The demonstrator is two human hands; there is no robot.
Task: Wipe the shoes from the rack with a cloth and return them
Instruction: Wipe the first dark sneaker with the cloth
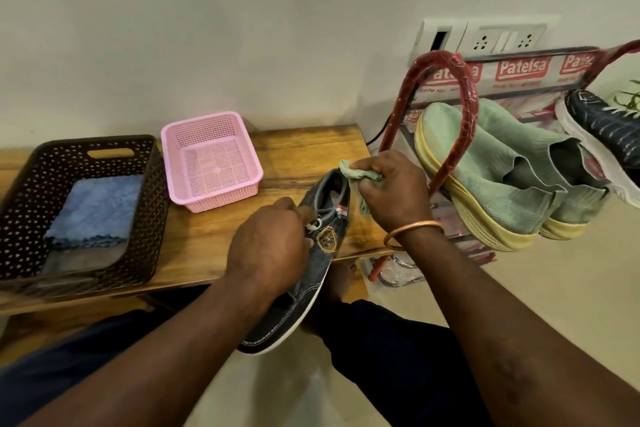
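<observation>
From my feed, the left hand (270, 246) is curled around the middle of the shoe (320, 270), fingers bent over the lacing, holding it tilted with its toe towards me and its heel away. The shoe is dark denim with pale stitching, an embroidered shield patch on the side and a thin white sole. Just beyond that hand, the right hand (391, 194) grips a bunched pale-green cloth (353, 172), soft and nubby, pressed against the shoe's heel collar; a copper bangle (412, 232) circles that wrist. Just right of the right hand stands the rack (469, 97), its arched tube wrapped in crinkled red plastic. On it lie a pair of green shoes (502, 163) of ribbed knit with thick yellow soles, and further right a navy shoe (602, 121) with a white sole. Under and beyond both hands runs a glossy wooden bench (304, 149). Left of the left hand sits a pink basket (221, 201) of fine lattice plastic, and further left a brown basket (152, 184) with teardrop holes, holding a fluffy blue cloth (93, 208).
</observation>
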